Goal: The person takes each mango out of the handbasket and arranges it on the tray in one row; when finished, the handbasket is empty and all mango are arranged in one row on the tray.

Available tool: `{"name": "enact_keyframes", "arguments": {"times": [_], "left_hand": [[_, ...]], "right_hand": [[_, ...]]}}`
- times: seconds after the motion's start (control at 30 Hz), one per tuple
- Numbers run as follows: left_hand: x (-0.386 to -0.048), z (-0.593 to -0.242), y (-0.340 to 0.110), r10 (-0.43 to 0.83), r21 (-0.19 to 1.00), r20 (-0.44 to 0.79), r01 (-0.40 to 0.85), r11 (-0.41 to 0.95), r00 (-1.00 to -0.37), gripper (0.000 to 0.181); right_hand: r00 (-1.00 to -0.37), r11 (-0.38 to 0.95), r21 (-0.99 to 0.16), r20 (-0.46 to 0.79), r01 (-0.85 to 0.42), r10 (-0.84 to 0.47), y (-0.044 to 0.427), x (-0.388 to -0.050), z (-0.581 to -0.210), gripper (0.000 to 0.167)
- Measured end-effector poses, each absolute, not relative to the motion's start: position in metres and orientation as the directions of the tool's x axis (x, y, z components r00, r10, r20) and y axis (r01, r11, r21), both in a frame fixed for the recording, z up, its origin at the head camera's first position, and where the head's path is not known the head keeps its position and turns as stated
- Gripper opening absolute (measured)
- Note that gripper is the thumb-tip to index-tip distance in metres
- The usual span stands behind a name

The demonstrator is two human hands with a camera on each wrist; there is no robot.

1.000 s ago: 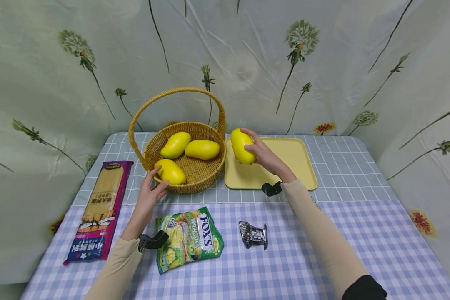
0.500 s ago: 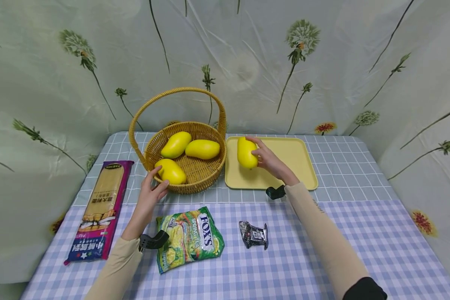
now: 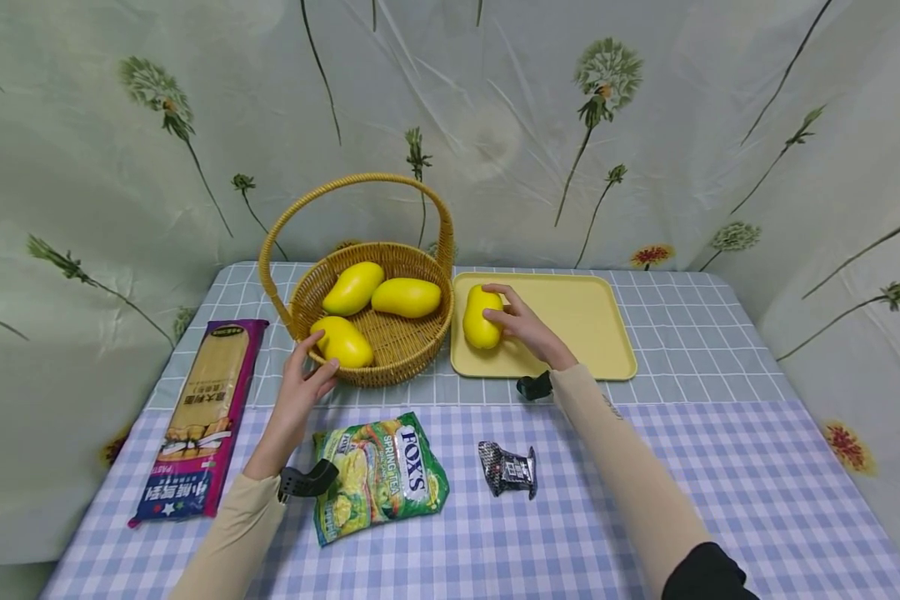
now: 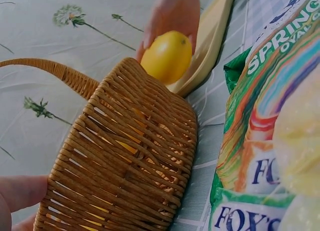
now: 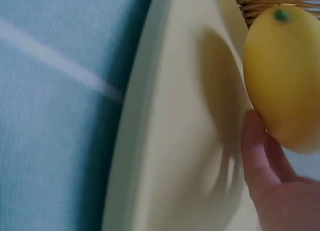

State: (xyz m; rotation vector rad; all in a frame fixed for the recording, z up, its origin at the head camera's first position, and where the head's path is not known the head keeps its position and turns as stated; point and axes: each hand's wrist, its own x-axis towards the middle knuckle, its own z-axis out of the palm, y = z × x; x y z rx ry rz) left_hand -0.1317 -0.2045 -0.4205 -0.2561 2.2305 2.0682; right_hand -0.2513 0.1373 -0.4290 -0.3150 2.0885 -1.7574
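Note:
A yellow mango (image 3: 482, 326) is upright in my right hand (image 3: 530, 327), which grips its side over the left part of a yellow tray (image 3: 570, 325). In the right wrist view the mango (image 5: 287, 76) casts a shadow on the tray; whether it touches the tray I cannot tell. My left hand (image 3: 297, 394) holds the near-left rim of a wicker basket (image 3: 397, 368) with thumb and fingers. In the left wrist view a fingertip meets the woven rim of the basket (image 4: 125, 156). Inside are three mangoes, the nearest mango (image 3: 347, 342) beside the left fingertips.
Left of the basket lies a pasta packet (image 3: 202, 417). A green Fox's candy bag (image 3: 382, 475) is in front of the basket, and a small dark wrapped packet (image 3: 507, 469) lies right of it. The basket's tall handle (image 3: 360, 177) arches above it. A patterned curtain hangs behind the table.
My right hand has lowered the mango toward the tray, shifting it slightly right, then back left. My left hand stays at the basket rim.

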Motion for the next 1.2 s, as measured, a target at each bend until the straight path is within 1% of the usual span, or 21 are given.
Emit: {"name": "enact_keyframes", "arguments": {"times": [0.17,0.3,0.5,0.6,0.7,0.77,0.9,1.03,1.2], "left_hand": [[-0.132,-0.421,-0.205,-0.060,0.981,-0.176,-0.180,0.065,-0.982,0.060],[-0.132,-0.423,-0.205,-0.060,0.982,-0.174,-0.177,0.062,-0.983,0.061],[-0.131,-0.424,-0.206,-0.061,0.983,-0.168,-0.172,0.066,-0.984,0.061],[-0.131,-0.424,-0.205,-0.060,0.984,-0.162,-0.166,0.072,-0.985,0.060],[-0.131,-0.424,-0.205,-0.058,0.984,-0.153,-0.157,0.080,-0.987,0.060],[-0.132,-0.425,-0.205,-0.056,0.984,-0.151,-0.155,0.084,-0.987,0.060],[-0.132,-0.424,-0.205,-0.055,0.984,-0.154,-0.158,0.080,-0.987,0.060],[-0.132,-0.424,-0.205,-0.056,0.985,-0.160,-0.163,0.064,-0.986,0.061],[-0.132,-0.424,-0.205,-0.059,0.984,-0.168,-0.171,0.053,-0.984,0.061]], "right_hand": [[-0.905,0.219,-0.972,-0.167,0.085,-0.391,0.131,-0.254,-0.429,0.051],[-0.912,0.257,-0.965,-0.153,0.055,-0.380,0.130,-0.258,-0.431,0.050],[-0.886,0.259,-0.963,-0.177,0.067,-0.429,0.135,-0.260,-0.432,0.050],[-0.891,0.266,-0.962,-0.168,0.055,-0.422,0.137,-0.261,-0.432,0.050],[-0.917,0.270,-0.963,-0.128,0.023,-0.379,0.140,-0.261,-0.430,0.049],[-0.931,0.258,-0.966,-0.097,0.004,-0.351,0.139,-0.259,-0.420,0.048],[-0.953,0.247,-0.962,0.034,-0.113,-0.301,0.135,-0.259,-0.410,0.043],[-0.943,0.224,-0.950,0.147,-0.218,-0.297,0.119,-0.262,-0.407,0.039],[-0.903,0.172,-0.951,0.172,-0.256,-0.395,0.085,-0.256,-0.395,0.038]]}}
